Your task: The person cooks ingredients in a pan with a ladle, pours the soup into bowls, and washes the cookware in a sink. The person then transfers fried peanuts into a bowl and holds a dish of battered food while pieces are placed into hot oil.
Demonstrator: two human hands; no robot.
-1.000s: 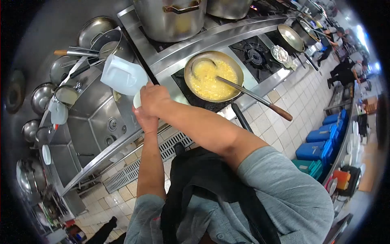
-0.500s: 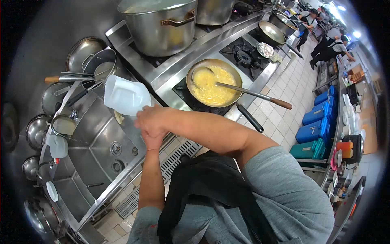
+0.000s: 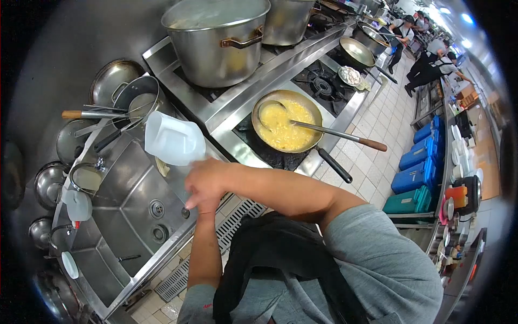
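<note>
Fingers of the right hand [image 3: 211,175] fold over the left hand [image 3: 204,203] near the sink's front edge, blurred as if moving; I cannot tell whether they are clamped on anything. The pale edge visible between the hands a second ago no longer shows, so the two hands now seem busy with each other, though something small could be hidden inside. One left fingertip or thumb sticks out sideways; the rest is covered.

Just beyond, the translucent white jug [image 3: 175,141] appears to rest on the metal strip between the sink [image 3: 127,186] and the stove [image 3: 222,139], back from the front corner. Its long axis slants from the dark pot [image 3: 141,87] towards the hands, rounded end nearest them, squarer end to the pot; whether the right hand touches it is unclear.

Farther right, the pan [image 3: 280,94] sits on the stove, its black handle [image 3: 334,164] jutting past the front edge. The ladle [image 3: 337,135] rests unheld in it, its shaft pointing right. The stockpot [image 3: 216,59] stands along the stove's back.
</note>
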